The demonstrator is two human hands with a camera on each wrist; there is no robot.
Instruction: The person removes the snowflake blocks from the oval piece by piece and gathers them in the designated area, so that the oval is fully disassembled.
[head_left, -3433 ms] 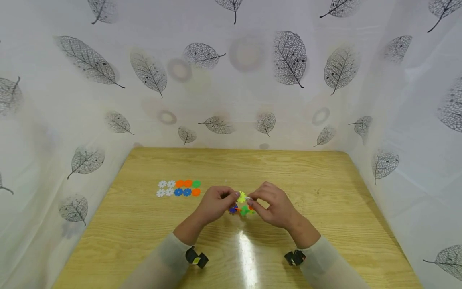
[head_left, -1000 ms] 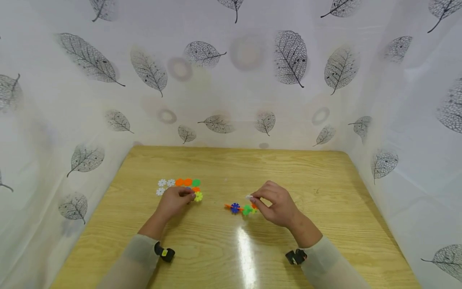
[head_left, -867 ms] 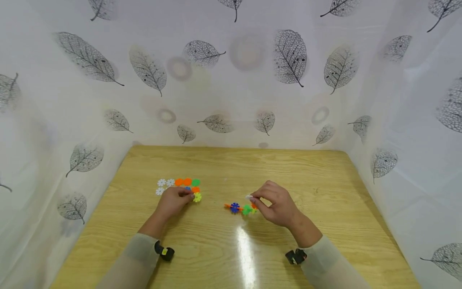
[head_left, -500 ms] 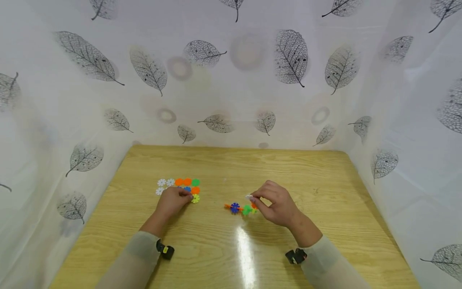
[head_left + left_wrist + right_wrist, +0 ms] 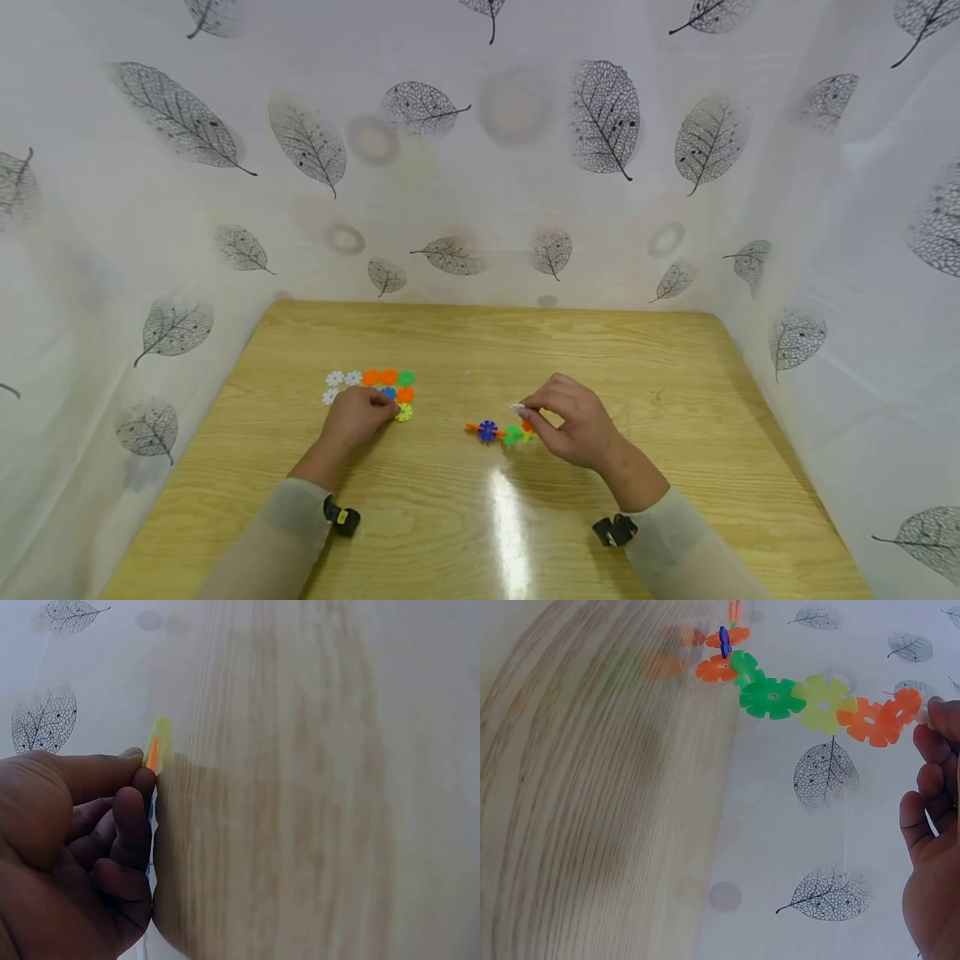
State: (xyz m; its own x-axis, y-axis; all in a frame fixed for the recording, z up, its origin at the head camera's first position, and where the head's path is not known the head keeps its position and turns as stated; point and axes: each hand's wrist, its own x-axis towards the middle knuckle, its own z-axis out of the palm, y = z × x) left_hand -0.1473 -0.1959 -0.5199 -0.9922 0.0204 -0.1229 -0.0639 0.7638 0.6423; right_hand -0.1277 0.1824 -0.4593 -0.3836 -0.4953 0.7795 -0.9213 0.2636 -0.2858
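Observation:
My left hand is low over the table at the left, thumb and forefinger pinching the edge of a yellow snowflake disc. That yellow disc sits just in front of an orange disc. Right of centre, my right hand pinches a white snowflake disc at the end of a linked chain of discs. In the right wrist view the chain shows orange discs, a yellow one, green ones and a blue one. My fingers hide most of the white disc.
Loose discs lie in rows at the left: white, orange, green and blue, partly covered by my left hand. The wooden table is bounded by a leaf-printed curtain at the back and sides.
My left hand left the chain and carried the yellow disc left to the loose rows, then lowered it slightly toward me. My right hand has stayed nearly still, holding the white disc.

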